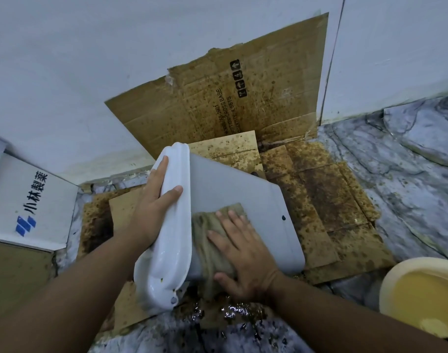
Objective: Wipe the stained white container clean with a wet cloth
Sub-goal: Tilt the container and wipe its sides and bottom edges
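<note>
A white plastic container (256,200) lies tipped on its side on stained cardboard, its rolled rim (173,225) turned to the left. My left hand (154,200) grips that rim, fingers over the top and thumb on the near face. My right hand (243,250) lies flat on a wet grey-brown cloth (207,233), pressing it against the container's broad flat side near the rim. A small dark spot (283,218) shows on the container's right edge.
Grease-spotted cardboard (332,200) covers the marble floor (408,174), and another sheet (217,98) leans on the white wall. A white printed box (27,200) sits at left. A cream basin of yellowish water (426,296) stands at right. Dark wet spatter (230,314) lies below the container.
</note>
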`<state>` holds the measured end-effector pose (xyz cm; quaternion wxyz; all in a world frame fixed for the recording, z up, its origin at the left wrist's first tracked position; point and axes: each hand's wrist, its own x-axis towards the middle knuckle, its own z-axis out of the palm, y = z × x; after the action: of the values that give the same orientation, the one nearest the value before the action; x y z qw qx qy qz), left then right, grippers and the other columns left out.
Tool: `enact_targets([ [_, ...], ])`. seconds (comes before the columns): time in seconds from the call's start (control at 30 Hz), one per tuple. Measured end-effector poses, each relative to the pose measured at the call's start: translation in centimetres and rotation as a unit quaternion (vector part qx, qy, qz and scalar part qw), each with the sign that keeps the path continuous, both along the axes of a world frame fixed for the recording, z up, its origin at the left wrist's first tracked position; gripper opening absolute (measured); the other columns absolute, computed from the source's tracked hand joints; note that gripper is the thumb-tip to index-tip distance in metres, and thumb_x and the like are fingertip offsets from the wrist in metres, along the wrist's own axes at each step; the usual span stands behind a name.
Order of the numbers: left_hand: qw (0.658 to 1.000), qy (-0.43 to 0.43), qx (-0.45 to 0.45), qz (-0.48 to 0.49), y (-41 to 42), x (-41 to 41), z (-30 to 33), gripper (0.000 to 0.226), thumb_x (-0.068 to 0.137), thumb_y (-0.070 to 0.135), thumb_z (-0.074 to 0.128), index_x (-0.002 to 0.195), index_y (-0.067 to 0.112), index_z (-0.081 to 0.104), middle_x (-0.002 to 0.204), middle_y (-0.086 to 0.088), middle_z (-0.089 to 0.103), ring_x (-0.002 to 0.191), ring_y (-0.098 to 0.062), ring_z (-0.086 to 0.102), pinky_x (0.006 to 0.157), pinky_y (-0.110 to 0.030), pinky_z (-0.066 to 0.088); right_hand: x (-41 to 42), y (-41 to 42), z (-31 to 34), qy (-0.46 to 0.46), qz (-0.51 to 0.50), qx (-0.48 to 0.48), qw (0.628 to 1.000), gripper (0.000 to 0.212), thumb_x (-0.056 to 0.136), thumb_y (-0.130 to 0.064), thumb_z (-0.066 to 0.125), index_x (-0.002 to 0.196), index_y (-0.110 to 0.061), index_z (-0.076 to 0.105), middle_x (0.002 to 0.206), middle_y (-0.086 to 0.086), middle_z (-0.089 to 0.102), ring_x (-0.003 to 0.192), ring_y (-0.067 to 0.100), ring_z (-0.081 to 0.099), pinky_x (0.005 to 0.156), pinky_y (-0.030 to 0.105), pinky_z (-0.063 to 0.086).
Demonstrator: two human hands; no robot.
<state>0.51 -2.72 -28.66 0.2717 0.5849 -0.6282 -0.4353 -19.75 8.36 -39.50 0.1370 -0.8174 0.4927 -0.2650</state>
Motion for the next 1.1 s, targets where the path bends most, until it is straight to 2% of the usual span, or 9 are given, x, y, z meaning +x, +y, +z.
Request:
enact_targets([
  [0.13,1.000,-0.013,0.000,0.001,0.2,0.5,-0.2,0.077,0.076,0.074,0.053,0.144,0.074,0.017,0.165,0.026,0.017,0.153,-0.016,0.022,0.121,-0.059,0.023,-6.5,1.3,-5.6,-0.025,-0.058,0.091,0.994,0.073,0.098,-0.061,0.015,0.159,-0.023,0.010,0.167,0.011,0.007,0.155,0.033,0.004,0.123,0.057,0.009],
  [0.23,1.000,-0.012,-0.006,-0.007,0.3,0.2,-0.3,0.079,0.076,0.074,0.053,0.146,0.072,0.016,0.166,0.028,0.012,0.155,-0.010,0.013,0.123,-0.059,0.017,-10.1,3.0,-9.3,-0.082,-0.153,0.165,0.971,0.069,0.103,-0.048,0.017,0.156,-0.005,0.018,0.166,0.012,0.012,0.154,0.030,0.010,0.119,0.061,0.018],
  [0.33,1.000,-0.016,-0.006,-0.012,0.3,-0.4,-0.1,0.080,0.076,0.074,0.053,0.145,0.073,0.014,0.167,0.025,0.009,0.156,-0.012,0.011,0.122,-0.061,0.018,-10.3,2.8,-9.9,-0.122,-0.220,0.211,0.945,0.070,0.102,-0.045,0.020,0.155,-0.001,0.018,0.165,0.014,0.014,0.155,0.024,0.011,0.121,0.054,0.018],
  [0.43,1.000,-0.014,-0.004,-0.008,0.3,-0.6,0.1,0.081,0.075,0.073,0.052,0.146,0.072,0.014,0.167,0.024,0.010,0.155,-0.014,0.012,0.121,-0.061,0.019,-7.9,2.2,-8.3,-0.112,-0.256,0.205,0.938,0.074,0.101,-0.050,0.011,0.153,0.000,0.026,0.161,0.022,0.025,0.150,0.036,0.022,0.118,0.060,0.022],
  [0.53,1.000,-0.014,-0.007,-0.003,0.2,-0.4,-0.1,0.082,0.075,0.072,0.052,0.148,0.069,0.015,0.167,0.025,0.011,0.155,-0.013,0.013,0.122,-0.060,0.019,-3.5,1.9,-4.4,-0.110,-0.219,0.176,0.953,0.078,0.098,-0.057,0.003,0.156,-0.007,0.020,0.165,0.015,0.015,0.154,0.032,0.006,0.122,0.059,0.010],
  [0.7,1.000,0.000,-0.002,-0.004,0.0,0.3,-0.3,0.078,0.078,0.071,0.051,0.148,0.069,0.018,0.164,0.032,0.012,0.155,-0.007,0.010,0.123,-0.058,0.016,2.8,-0.6,3.2,-0.107,-0.063,0.106,0.987,0.076,0.095,-0.065,0.010,0.159,-0.026,0.003,0.168,-0.002,-0.004,0.153,0.016,-0.016,0.123,0.037,-0.012],
  [0.87,0.999,-0.028,-0.023,-0.012,0.2,0.0,-0.1,0.071,0.087,0.074,0.038,0.152,0.063,0.013,0.168,0.025,0.006,0.156,-0.006,0.001,0.126,-0.055,0.007,0.9,-1.8,1.7,-0.207,-0.112,0.152,0.960,0.069,0.098,-0.060,0.026,0.156,-0.022,0.029,0.164,-0.003,0.022,0.154,0.010,0.008,0.126,0.039,0.009],
  [0.97,0.996,-0.083,-0.020,-0.021,0.3,-0.6,0.6,0.058,0.086,0.081,0.021,0.141,0.077,0.004,0.170,0.019,0.001,0.158,-0.011,-0.003,0.124,-0.059,0.003,-0.8,-1.5,2.2,-0.298,-0.246,0.257,0.886,0.066,0.095,-0.059,0.035,0.147,-0.020,0.047,0.153,0.002,0.045,0.147,0.016,0.033,0.123,0.042,0.024],
  [1.1,0.987,-0.151,-0.033,-0.053,0.5,-0.3,1.1,0.065,0.079,0.087,0.005,0.141,0.075,-0.009,0.169,0.022,-0.003,0.158,-0.024,0.000,0.123,-0.062,0.000,-1.5,0.4,6.1,-0.458,-0.235,0.301,0.803,0.027,0.106,-0.017,0.039,0.118,-0.018,0.063,0.109,-0.007,0.067,0.094,-0.013,0.065,0.083,0.004,0.046],
])
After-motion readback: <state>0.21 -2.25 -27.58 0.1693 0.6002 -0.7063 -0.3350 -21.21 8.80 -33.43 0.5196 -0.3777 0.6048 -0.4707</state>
